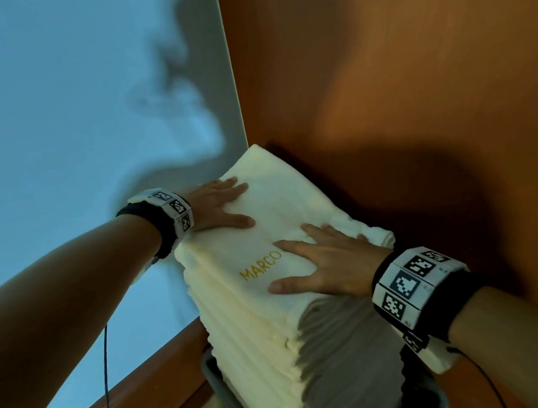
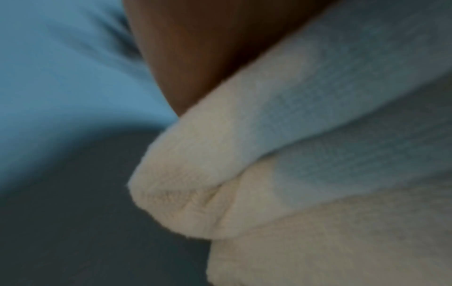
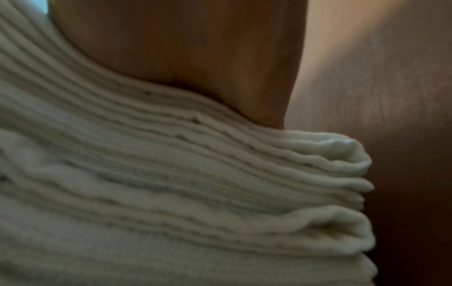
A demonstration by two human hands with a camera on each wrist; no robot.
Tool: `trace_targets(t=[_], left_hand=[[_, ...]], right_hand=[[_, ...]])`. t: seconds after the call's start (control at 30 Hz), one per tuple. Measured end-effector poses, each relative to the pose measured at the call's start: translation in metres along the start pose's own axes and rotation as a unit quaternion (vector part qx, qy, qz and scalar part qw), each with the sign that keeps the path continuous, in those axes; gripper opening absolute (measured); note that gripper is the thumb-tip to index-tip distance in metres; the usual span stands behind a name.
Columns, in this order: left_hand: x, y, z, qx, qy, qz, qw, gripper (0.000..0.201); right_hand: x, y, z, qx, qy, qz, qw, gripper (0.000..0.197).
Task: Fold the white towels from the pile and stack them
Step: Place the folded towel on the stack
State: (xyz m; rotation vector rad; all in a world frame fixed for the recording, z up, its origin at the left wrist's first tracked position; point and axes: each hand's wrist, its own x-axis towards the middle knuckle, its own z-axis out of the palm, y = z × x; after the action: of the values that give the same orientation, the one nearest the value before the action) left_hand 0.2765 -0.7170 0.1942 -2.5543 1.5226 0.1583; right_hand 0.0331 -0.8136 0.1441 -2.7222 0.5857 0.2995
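A tall stack of folded white towels (image 1: 262, 336) stands in the corner between a pale wall and a wooden panel. Its top towel (image 1: 282, 209) bears gold letters reading "MARCO". My left hand (image 1: 223, 206) lies flat on the far left part of the top towel, fingers straight. My right hand (image 1: 317, 262) presses flat on the near right part, covering the rest of the lettering. In the left wrist view a folded towel edge (image 2: 195, 183) fills the frame. The right wrist view shows the stack's layered edges (image 3: 195, 183) under my palm (image 3: 195, 58).
A dark grey bin or stand (image 1: 217, 384) sits under the stack. The brown wooden panel (image 1: 416, 79) rises close on the right, a pale blue wall (image 1: 43, 131) on the left, with wooden skirting (image 1: 132, 396) below. A thin black cable (image 1: 105, 365) hangs from my left arm.
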Motion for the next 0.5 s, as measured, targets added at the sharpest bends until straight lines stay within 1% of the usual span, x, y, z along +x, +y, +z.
trace_targets(t=[0.07, 0.13, 0.23, 0.3, 0.33, 0.4, 0.43, 0.5], left_hand=[[0.004, -0.009, 0.011, -0.022, -0.012, -0.012, 1.0, 0.124], [0.006, -0.013, 0.019, -0.022, -0.023, -0.02, 0.999, 0.13], [0.003, -0.016, 0.019, -0.034, -0.021, -0.024, 0.999, 0.123], [-0.003, -0.013, 0.012, -0.04, -0.007, -0.022, 0.999, 0.121], [-0.007, -0.01, 0.007, -0.04, 0.005, -0.022, 0.999, 0.114], [-0.017, -0.006, -0.003, -0.038, 0.037, -0.024, 0.998, 0.092], [-0.024, -0.005, -0.008, -0.04, 0.054, -0.023, 0.997, 0.085], [-0.043, -0.008, -0.014, -0.053, 0.089, -0.021, 0.994, 0.079]], right_hand=[[0.003, -0.004, 0.002, -0.015, -0.006, -0.009, 1.0, 0.102], [0.006, -0.008, 0.006, -0.023, -0.013, -0.014, 1.0, 0.1], [0.005, -0.011, 0.006, -0.024, -0.011, -0.014, 1.0, 0.1], [0.001, -0.009, 0.004, -0.013, -0.002, -0.014, 1.0, 0.103], [-0.002, -0.008, 0.003, -0.007, 0.004, -0.016, 1.0, 0.103], [-0.009, -0.008, -0.001, -0.005, 0.012, -0.011, 1.0, 0.102], [-0.013, -0.01, -0.003, -0.01, 0.017, -0.004, 1.0, 0.102], [-0.022, -0.015, -0.009, -0.022, 0.04, 0.018, 0.999, 0.103]])
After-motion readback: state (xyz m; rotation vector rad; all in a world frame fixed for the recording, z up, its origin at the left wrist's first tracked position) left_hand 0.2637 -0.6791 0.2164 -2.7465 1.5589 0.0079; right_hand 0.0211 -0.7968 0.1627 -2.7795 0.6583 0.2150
